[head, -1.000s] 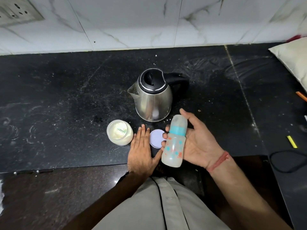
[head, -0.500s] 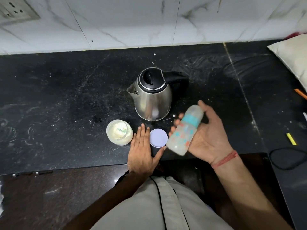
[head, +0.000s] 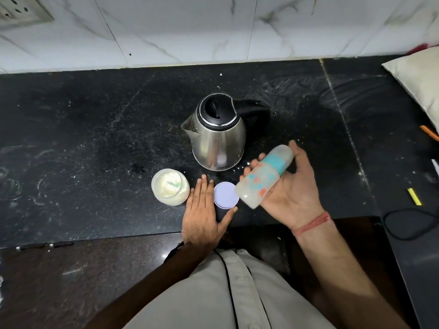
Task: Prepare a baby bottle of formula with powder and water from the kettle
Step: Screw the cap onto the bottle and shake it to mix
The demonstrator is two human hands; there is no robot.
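Note:
My right hand grips the baby bottle, a milky plastic bottle with a teal collar and a clear cap, tilted with its cap up and to the right; it is blurred. My left hand lies flat, palm down, fingers together, on the black counter. An open jar of pale powder with a scoop inside stands left of that hand. The jar's white lid lies between my two hands. The steel kettle, black lid shut, stands behind them, spout to the left.
A white marble wall backs the counter, with a socket plate at top left. A pale cushion, an orange pencil, a yellow piece and a black cable sit at the right. White specks dust the counter.
My right hand has swung the bottle from nearly upright to tilted, moving it right and a little away. My left hand has stayed flat on the counter.

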